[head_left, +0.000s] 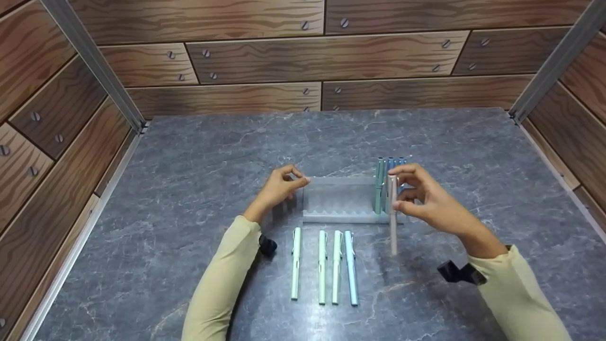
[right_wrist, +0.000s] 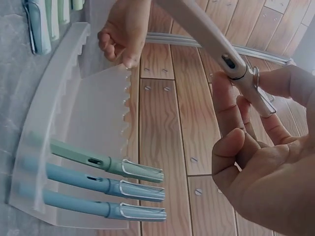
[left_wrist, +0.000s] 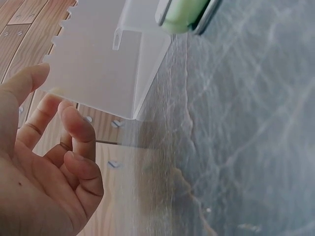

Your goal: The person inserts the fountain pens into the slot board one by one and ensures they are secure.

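Left hand [head_left: 279, 185]: thumb and finger pinched the rack's top left corner, probably to keep so light a piece from sliding.
Right hand [head_left: 423, 201]: thumb and fingertips grasped the pale pen by its capped end, which left the barrel free below; that hold seemed chosen so the lower end could go in first.
Pale pen [head_left: 393, 222]: it hung nearly upright in front of the rack's right part, lifted and apart from it; pinkish grey, with a wire clip on the cap and a dark oval window in the barrel.
Rack [head_left: 341, 199]: clear and frosted, with notches along its back edge and front rail, likely cut to space the pens; most of its left side held none.
Racked pens [right_wrist: 138, 170]: one green and two blue leaned side by side at the right end, caps up, clips all facing one way.
Loose pens [head_left: 322, 267]: three light green and one light blue lay on the table [head_left: 189, 156] before the rack, caps toward it, perhaps for easy picking.
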Motion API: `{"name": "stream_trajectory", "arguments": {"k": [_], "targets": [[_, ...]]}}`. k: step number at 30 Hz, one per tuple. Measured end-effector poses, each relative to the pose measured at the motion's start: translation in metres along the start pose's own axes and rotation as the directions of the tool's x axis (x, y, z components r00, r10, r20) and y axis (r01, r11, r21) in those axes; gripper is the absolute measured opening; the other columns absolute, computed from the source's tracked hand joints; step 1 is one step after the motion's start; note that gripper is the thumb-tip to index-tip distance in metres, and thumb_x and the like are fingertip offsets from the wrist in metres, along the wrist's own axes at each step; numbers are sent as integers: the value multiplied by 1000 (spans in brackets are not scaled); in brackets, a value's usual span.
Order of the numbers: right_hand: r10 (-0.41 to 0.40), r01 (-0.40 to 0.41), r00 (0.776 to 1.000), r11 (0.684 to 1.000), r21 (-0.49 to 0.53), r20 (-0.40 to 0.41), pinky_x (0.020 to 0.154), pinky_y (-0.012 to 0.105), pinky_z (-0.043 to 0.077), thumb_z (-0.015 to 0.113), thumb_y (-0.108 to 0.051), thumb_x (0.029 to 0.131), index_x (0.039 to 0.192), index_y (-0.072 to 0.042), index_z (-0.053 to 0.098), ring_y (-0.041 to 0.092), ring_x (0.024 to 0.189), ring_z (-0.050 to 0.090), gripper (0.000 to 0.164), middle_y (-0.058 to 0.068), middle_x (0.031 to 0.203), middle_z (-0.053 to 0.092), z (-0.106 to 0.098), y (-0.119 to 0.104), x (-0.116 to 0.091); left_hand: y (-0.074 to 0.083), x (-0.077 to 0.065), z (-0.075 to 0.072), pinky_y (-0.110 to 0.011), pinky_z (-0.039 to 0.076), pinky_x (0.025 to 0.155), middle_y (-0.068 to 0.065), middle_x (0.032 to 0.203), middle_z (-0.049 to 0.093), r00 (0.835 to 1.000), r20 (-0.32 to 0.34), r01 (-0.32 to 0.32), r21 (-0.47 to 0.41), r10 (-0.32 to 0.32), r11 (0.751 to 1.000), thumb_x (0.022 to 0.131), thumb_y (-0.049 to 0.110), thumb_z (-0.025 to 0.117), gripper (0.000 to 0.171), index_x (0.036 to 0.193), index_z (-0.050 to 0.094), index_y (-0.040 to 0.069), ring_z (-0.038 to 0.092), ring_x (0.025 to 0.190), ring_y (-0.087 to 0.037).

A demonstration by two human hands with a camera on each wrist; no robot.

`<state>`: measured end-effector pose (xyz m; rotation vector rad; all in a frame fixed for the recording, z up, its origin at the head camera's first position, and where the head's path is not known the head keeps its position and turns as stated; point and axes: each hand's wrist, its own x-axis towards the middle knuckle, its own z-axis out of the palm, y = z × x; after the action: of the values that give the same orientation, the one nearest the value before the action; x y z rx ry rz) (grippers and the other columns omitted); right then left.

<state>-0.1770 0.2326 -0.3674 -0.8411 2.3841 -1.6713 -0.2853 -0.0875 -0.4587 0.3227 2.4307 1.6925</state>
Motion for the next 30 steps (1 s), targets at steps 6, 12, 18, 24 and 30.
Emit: {"name": "stream_trajectory", "arguments": {"k": [6,12,18,24,30], "targets": [[-22,20,998,999,-47,-51,64,25,52,56,13,88,131,4,32,12,83,63,51,17,110,49,1,-2,4,-1,-2,1,-28,43,52,-7,68,56,1000,11,3,-14,-3,1000,87,26,71,16,90,62,12,45,51,-9],[-32,19,990,995,-96,-135,65,25,52,55,17,85,130,4,31,12,83,63,52,13,111,52,3,-4,6,-1,-1,1,-27,43,52,-2,65,54,1000,12,7,-19,-6,1000,87,25,71,15,88,62,13,44,50,-8],[-36,18,971,997,-79,-234,61,23,50,52,21,82,127,7,30,13,77,62,52,10,103,54,3,-7,11,0,0,0,-27,42,51,3,61,50,1000,8,13,-26,-13,1000,87,26,72,17,87,62,13,42,47,-8],[-57,29,955,995,-99,-290,60,20,49,51,21,83,127,7,30,12,75,61,51,9,99,52,2,-10,19,0,-1,0,-27,42,51,3,61,50,1000,5,9,-34,-9,999,87,26,73,17,87,62,13,42,47,-9],[-51,17,950,993,-114,-308,62,19,49,51,21,83,127,6,31,10,77,63,51,7,99,51,2,-9,24,0,0,0,-27,41,50,3,60,49,1000,3,-7,-41,7,999,87,25,73,17,86,61,12,42,46,-8]]}}
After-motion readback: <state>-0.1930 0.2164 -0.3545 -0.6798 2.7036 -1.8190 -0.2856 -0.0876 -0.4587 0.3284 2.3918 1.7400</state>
